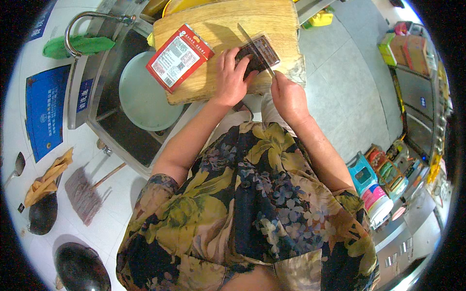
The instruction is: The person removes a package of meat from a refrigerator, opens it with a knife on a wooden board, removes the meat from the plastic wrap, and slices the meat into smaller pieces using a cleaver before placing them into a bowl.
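Observation:
A dark brown block (270, 52) in what looks like clear packaging, bearing pale writing, lies on the right part of a thick wooden cutting board (269, 16). My left hand (232, 82) holds its left end, fingers spread over the top and thumb along the near side. In my right hand (290, 95) is the handle of a knife (252, 44). Its blade crosses above the block, pointing away and to the left; whether it touches or cuts in, I cannot tell. Left of my left hand, a red and white printed packet (177, 58) lies flat on the board.
Left of the board is a metal sink (125, 140) with a pale round basin (149, 94) and a curved faucet (69, 34). A green cloth or bag (80, 46) lies behind the faucet. A broom (84, 192) and dark woks (82, 267) are at left. Boxes (409, 52) stand at right.

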A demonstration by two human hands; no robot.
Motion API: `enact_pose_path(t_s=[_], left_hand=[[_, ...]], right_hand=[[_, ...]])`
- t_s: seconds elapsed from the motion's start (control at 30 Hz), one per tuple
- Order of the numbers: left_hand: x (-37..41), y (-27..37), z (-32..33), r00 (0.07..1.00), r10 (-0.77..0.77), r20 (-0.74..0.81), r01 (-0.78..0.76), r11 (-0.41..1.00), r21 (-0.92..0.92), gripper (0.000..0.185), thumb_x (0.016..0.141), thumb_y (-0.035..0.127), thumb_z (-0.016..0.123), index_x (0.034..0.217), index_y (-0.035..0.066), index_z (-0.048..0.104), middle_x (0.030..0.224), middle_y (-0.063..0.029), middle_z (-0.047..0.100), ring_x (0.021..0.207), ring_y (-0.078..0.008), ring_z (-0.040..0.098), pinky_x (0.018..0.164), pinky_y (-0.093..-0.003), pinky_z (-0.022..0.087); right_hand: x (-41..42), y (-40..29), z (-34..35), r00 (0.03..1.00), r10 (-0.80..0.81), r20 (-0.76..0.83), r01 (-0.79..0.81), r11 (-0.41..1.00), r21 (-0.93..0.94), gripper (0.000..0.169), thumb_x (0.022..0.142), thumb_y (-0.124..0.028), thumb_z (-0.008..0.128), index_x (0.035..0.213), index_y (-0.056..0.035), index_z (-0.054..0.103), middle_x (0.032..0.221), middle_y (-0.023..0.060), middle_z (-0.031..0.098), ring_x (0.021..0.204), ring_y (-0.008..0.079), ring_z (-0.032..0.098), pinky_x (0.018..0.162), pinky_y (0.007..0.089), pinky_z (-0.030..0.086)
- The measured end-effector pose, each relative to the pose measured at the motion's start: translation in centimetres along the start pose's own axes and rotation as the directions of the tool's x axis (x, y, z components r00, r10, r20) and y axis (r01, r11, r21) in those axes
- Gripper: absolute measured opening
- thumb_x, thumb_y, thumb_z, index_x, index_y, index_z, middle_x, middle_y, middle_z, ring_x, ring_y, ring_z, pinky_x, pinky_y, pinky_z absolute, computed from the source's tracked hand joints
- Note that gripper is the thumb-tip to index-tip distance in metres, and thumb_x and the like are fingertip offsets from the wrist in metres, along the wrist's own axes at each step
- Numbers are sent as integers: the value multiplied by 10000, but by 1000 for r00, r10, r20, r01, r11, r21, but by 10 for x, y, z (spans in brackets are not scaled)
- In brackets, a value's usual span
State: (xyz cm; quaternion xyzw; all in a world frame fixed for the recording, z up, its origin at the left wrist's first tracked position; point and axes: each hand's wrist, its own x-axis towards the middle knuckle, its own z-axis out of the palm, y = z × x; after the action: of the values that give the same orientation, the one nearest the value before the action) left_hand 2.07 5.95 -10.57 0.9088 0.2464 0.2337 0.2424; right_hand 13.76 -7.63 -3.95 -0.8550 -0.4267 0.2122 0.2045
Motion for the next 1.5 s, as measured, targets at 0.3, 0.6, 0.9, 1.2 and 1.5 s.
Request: enact_pose_path(t_s=[0.3,0.6,0.9,1.2,1.5], left_hand=[[4,-1,8,999,45,8,-45,999,-22,399,746,180,743,1110,76,619,1254,-195,451,1183,-430,408,1008,-524,335],[5,0,6,999,36,37,-36,999,-4,390,754,198,741,1110,92,625,1245,-187,461,1159,-412,426,968,-522,353],[4,0,5,997,-8,71,8,1000,1,386,758,194,734,1111,89,618,1260,-180,465,1180,-410,420,988,-519,345],[2,-5,8,999,-9,52,10,1000,-12,393,756,210,736,1109,83,619,1257,-182,466,1189,-410,417,993,-492,360],[3,-4,10,1000,-13,18,13,1000,-11,394,745,224,748,1096,93,627,1243,-190,472,1183,-408,427,989,-484,377]], right_hand=[[1,2,0,1000,15,13,-15,1000,4,213,928,-173,514,1070,-28,580,726,240,627,686,416,623,617,506,493],[5,1,-3,997,52,61,-51,998,-26,175,929,-186,515,1027,-55,575,724,231,630,689,419,622,623,517,491],[10,1,-7,995,14,103,-5,997,-82,172,924,-192,503,1004,-55,570,733,219,640,694,409,633,620,506,504],[13,-1,-13,989,29,148,-15,995,-94,220,931,-209,509,1066,-58,594,753,221,640,717,409,627,651,508,497],[14,2,-14,989,-2,151,13,997,-76,205,936,-209,503,1041,-55,586,749,227,633,718,420,620,638,514,492]])
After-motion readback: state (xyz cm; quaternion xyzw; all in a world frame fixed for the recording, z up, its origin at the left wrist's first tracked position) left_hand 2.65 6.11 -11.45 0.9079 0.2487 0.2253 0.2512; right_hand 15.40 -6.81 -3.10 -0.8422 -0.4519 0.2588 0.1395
